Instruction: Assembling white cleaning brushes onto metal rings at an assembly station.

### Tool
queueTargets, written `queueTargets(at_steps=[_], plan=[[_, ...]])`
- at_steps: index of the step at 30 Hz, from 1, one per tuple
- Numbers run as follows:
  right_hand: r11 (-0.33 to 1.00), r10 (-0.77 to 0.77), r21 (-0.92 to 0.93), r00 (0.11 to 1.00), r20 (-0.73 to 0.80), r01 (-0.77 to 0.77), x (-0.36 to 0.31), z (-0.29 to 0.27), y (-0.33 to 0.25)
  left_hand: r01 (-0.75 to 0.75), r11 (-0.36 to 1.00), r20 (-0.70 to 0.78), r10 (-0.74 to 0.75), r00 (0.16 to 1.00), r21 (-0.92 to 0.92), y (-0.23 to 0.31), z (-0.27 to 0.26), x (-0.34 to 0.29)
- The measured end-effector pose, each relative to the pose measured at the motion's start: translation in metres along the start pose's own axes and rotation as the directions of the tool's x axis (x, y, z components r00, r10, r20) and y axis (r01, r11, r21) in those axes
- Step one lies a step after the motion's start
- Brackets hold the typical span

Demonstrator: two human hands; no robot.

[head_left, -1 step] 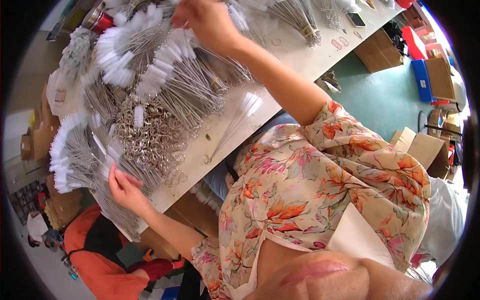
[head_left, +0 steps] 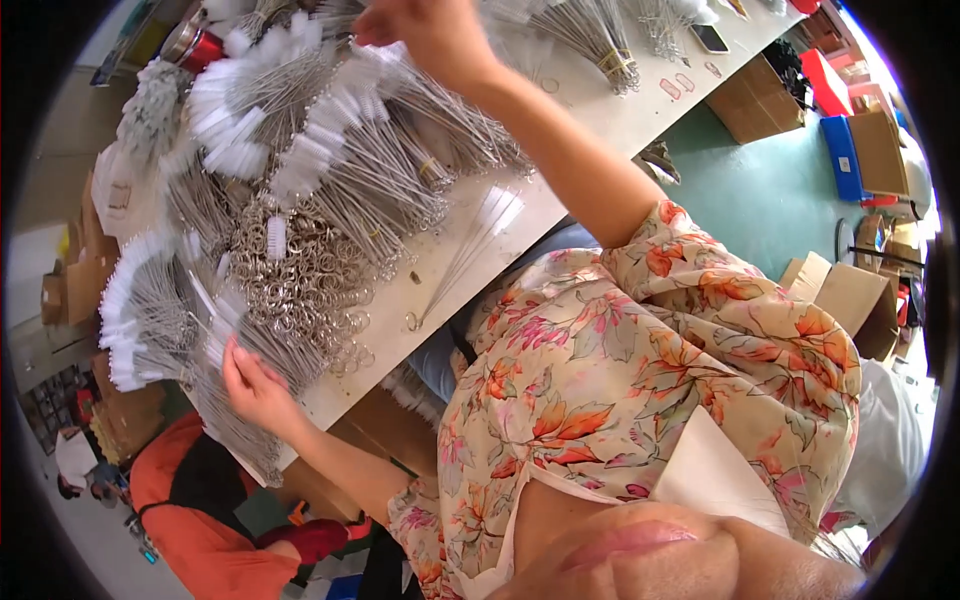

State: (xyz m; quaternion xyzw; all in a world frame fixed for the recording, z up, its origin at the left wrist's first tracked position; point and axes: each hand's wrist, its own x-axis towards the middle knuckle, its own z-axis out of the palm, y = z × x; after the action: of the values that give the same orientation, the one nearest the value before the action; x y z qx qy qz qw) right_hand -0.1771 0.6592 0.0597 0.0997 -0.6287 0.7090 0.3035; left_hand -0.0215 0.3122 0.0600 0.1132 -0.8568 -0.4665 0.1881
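At the left of the table, my left hand (head_left: 258, 388) is at a pile of white-bristled wire brushes (head_left: 225, 310), its fingers drawn together at the tips; what they pinch is too small to make out. My right hand (head_left: 430, 32) is at the top edge over more brushes (head_left: 395, 75), partly cut off, with curled fingers; what they hold is hidden. Between the hands lies a heap of metal rings (head_left: 300, 265). Bundles of brushes with twisted wire stems (head_left: 365, 185) fan out above the heap. Several loose brushes (head_left: 470, 245) lie apart near the table's front edge.
A red tin (head_left: 195, 45) stands at the far left and a phone (head_left: 710, 39) at the far right of the table (head_left: 570, 190). Cardboard boxes (head_left: 757, 100) sit on the green floor. Another person in orange (head_left: 215, 540) is at the lower left.
My right hand has moved slightly up and right, further past the top edge. Brush stems below it have spread toward the right. My left hand has shifted slightly downward.
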Motion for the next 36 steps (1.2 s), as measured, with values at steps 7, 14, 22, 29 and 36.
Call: queueTargets(at_steps=[7, 14, 22, 29, 36], plan=[[0.283, 0.233, -0.952, 0.971, -0.052, -0.119, -0.019, -0.131, 0.018, 0.095, 0.987, 0.076, -0.086, 0.993, -0.129, -0.016, 0.007, -0.038], [0.311, 0.400, -0.941, 0.917, 0.003, -0.133, -0.022, -0.132, 0.007, 0.252, 0.947, 0.143, -0.226, 0.964, -0.202, -0.001, 0.030, -0.043], [0.706, 0.407, -0.535, 0.884, -0.229, -0.464, 0.042, -0.249, -0.059, 0.192, 0.919, 0.138, -0.153, 0.978, -0.344, -0.030, 0.024, -0.027], [0.137, 0.158, -0.844, 0.852, -0.499, -0.519, 0.096, -0.338, -0.008, 0.274, 0.872, 0.090, -0.260, 0.961, -0.406, -0.030, 0.046, -0.048], [0.454, -0.113, -0.800, 0.866, -0.488, -0.392, 0.087, -0.378, 0.006, 0.223, 0.860, 0.120, -0.189, 0.975, -0.459, -0.038, 0.044, -0.036]])
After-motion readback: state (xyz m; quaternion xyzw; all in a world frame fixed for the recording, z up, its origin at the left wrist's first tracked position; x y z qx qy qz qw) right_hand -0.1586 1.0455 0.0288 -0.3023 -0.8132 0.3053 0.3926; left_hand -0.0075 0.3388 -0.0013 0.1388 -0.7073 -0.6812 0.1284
